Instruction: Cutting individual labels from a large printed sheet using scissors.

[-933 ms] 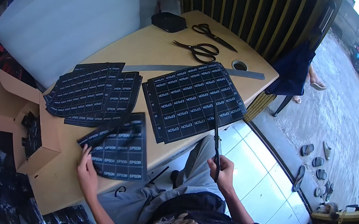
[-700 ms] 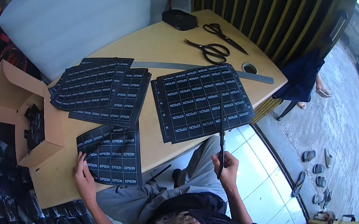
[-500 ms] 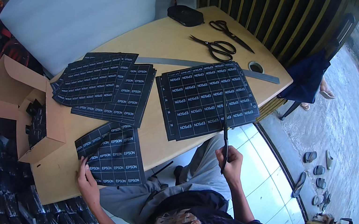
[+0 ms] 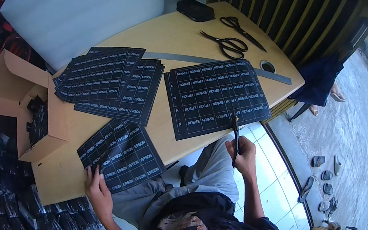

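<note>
Loose black sheet (image 4: 130, 159) lying right of the open carton (image 4: 56, 130), left hand (image 4: 100, 193) pinching its near edge.
Farther right of the carton, the right hand (image 4: 244, 155) is grasping black scissors (image 4: 237, 136), blades blending into a dark sheet stack (image 4: 201, 98), tips indistinguishable. That stack is covering part of a ruler (image 4: 179, 57).

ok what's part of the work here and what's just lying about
Likely in the work:
black patterned sheet in left hand
scissors in right hand
two stacks of similar sheets

Likely just lying about:
two other scissors
metal strip
open cardboard box
sandals outside
</note>
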